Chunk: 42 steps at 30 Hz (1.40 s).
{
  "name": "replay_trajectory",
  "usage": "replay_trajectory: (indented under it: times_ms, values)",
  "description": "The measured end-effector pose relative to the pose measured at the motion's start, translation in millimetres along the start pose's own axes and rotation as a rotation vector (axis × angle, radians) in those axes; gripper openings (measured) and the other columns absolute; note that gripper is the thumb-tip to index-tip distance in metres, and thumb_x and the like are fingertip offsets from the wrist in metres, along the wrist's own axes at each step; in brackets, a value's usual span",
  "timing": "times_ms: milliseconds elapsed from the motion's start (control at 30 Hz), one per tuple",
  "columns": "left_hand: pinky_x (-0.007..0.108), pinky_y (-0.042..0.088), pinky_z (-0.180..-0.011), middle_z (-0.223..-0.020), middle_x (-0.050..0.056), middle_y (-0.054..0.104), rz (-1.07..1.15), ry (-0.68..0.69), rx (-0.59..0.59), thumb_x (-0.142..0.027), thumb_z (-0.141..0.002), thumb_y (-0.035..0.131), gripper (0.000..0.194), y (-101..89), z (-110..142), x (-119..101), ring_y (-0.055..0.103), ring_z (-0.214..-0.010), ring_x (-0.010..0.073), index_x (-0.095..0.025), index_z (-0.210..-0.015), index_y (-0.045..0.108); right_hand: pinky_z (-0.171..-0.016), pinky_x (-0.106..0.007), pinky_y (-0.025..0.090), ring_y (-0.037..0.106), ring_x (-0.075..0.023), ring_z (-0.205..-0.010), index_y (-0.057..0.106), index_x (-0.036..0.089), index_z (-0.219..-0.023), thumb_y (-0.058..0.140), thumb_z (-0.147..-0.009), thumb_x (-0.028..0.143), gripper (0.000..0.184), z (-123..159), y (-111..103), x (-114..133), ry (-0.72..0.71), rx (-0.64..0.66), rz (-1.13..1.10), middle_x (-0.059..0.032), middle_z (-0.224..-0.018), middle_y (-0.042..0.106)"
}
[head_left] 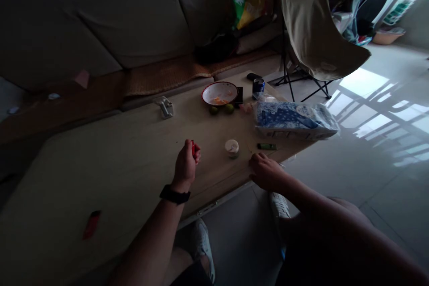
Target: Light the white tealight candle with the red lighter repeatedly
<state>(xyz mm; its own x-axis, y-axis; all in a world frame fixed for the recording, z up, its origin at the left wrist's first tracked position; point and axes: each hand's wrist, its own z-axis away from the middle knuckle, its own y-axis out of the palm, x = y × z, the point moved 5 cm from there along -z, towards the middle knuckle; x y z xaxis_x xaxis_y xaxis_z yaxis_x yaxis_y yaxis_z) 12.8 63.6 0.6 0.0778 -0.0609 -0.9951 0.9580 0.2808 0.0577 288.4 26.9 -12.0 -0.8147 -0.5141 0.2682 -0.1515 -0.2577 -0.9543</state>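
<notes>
At far left, one red oblong object (91,224) lies on a pale padded cushion (60,174). The left hand (186,165), with one black wristband (174,195) above it, is raised over the wooden bench (214,174); its fingers (196,154) are curled tightly, pinching one small red object (193,148), mostly hidden. Farther along the bench stand one metal bracket (165,107), one white bowl (219,94), two limes (221,109) and one small white jar (231,147). The right hand (266,172) rests at the bench edge, its fingers (257,157) slightly spread and empty, just beside one thin wooden stick (250,147). Past it lie one green lighter (267,146), one blue can (258,88) and one blue-patterned tissue pack (295,119). One folding chair (318,27) stands beyond.
</notes>
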Motion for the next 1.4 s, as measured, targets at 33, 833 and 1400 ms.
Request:
replay_trajectory:
  times_ms: [33,833,1400]
  values:
    - [0.024,0.028,-0.045,-0.058,-0.003,0.041,-0.044,0.014,0.002,-0.065,-0.098,0.041,0.051,-0.2,0,-1,0.035,-0.047,0.0099,-0.021,-0.075,0.053,-0.097,-0.038,0.046,0.052,-0.0292,-0.117,0.066,0.016,-0.109,0.066,-0.09,0.031,0.024,0,0,0,0.002,0.0,-0.001,-0.0159,-0.121,0.061]
    - [0.036,0.039,-0.071,-0.081,0.009,0.067,-1.214,0.682,0.198,-0.028,-0.092,0.05,0.014,78.9,24,-18,0.06,-0.077,0.024,-0.021,-0.081,0.055,-0.096,-0.04,0.046,0.054,-0.0304,-0.114,0.068,0.016,-0.11,0.068,-0.089,0.033,0.027,-1,3,-2,-0.009,-0.019,0.034,-0.0159,-0.118,0.062]
    - [0.038,0.041,-0.07,-0.08,0.009,0.066,-1.296,0.701,0.239,-0.029,-0.091,0.05,0.015,81.5,27,-19,0.061,-0.077,0.0252,-0.02,-0.08,0.056,-0.095,-0.039,0.048,0.054,-0.0311,-0.117,0.067,0.015,-0.112,0.066,-0.091,0.036,0.03,-1,4,-1,0.004,-0.011,0.055,-0.0167,-0.121,0.063]
